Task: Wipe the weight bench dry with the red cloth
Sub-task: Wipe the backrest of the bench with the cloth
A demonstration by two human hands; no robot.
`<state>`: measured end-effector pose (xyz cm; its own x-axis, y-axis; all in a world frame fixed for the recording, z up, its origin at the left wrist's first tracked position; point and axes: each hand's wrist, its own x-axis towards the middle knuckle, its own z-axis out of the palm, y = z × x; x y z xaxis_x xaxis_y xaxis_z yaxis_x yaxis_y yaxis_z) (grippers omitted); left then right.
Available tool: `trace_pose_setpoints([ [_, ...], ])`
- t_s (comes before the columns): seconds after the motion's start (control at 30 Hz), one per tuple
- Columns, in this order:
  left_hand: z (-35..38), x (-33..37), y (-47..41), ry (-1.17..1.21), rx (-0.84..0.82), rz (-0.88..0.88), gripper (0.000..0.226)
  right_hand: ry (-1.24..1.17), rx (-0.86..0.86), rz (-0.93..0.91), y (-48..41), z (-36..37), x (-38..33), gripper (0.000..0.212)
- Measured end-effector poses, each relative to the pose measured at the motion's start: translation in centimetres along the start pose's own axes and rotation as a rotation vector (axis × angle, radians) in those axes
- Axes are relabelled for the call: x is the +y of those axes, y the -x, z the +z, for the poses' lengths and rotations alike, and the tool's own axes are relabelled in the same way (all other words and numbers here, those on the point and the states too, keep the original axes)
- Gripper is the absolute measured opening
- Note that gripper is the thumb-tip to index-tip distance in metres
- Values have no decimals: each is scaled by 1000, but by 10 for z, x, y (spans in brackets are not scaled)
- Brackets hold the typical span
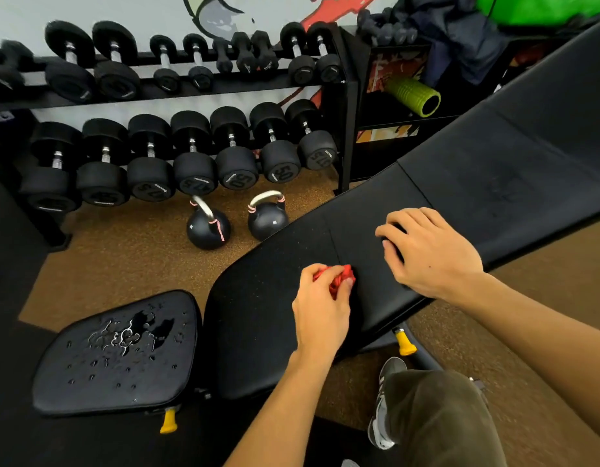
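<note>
Bunched red cloth (339, 281) sits inside left hand (320, 311) grip, on bench (258, 298).

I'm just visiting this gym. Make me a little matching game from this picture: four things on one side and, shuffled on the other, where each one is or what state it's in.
Things:
1. cloth
2. seat pad
3. foam roller
4. kettlebells

Place or state:
A. lying on a shelf
B. covered in water drops
C. standing on the floor
D. bunched in the left hand

Pairs: 1-D, 2-B, 3-A, 4-C
</note>
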<state>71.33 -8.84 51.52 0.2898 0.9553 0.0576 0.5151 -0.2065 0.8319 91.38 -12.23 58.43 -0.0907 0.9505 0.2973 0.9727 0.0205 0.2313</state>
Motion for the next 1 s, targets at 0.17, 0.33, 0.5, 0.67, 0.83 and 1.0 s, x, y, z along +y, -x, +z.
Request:
trace_pose_setpoints([
  [0.17,0,-1,17,-8,-53,94,30,-6,18,53,1,-2,-3,37],
  [0.33,-7,-17,-2,-31,-36,3,27,-44,73,83,-1,-1,-5,33],
  [0.5,6,12,-21,49,-25,29,24,-31,86,82,-3,1,-3,31],
  [0.67,-1,-4,3,1,-102,117,27,22,32,92,-5,6,-1,35],
  [0.83,-7,-13,-28,8,-46,-24,25,70,-49,120,-7,6,-1,37],
  [1.0,10,20,-32,75,-26,40,25,116,-130,91,-9,2,-2,44],
])
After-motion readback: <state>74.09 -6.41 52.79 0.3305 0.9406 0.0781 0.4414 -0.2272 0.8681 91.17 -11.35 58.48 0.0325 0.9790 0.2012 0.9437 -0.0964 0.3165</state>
